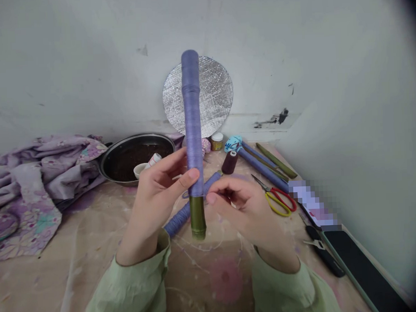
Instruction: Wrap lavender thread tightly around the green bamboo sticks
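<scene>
An upright bamboo stick [197, 216] stands in front of me, its upper part wound in purple thread [193, 133] and its lower end bare green. My left hand [158, 197] is closed round the wound part, thumb across the front. My right hand [239, 205] is closed in a pinch beside the lower edge of the winding, where the thread runs to its fingertips. Behind the stick, a spool of purple thread [178, 220] lies slantwise on the table, partly hidden.
Scissors [279, 201], a dark thread cone [229, 163] and more wrapped sticks [263, 167] lie to the right, with a phone [360, 264] nearer me. A black pan [103, 167] and flowered cloth [40, 191] are at left. A silver disc [217, 96] leans on the wall.
</scene>
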`<control>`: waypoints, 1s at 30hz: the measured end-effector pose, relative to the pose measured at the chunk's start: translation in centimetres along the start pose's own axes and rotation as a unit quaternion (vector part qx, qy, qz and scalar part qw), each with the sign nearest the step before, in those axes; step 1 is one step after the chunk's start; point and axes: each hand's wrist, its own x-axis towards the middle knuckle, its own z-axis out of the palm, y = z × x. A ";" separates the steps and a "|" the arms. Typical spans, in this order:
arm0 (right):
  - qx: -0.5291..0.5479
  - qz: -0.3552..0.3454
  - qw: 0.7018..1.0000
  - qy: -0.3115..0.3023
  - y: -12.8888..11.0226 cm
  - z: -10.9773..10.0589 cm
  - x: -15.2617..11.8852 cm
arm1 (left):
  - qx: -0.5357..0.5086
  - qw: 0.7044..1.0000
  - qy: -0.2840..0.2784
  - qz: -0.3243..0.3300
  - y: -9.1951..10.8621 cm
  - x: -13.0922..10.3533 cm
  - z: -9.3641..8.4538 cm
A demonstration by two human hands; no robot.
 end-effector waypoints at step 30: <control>0.076 -0.042 0.996 -0.012 -0.2 0.2 -0.1 | -0.137 0.976 -0.119 -0.121 1.2 0.2 -0.8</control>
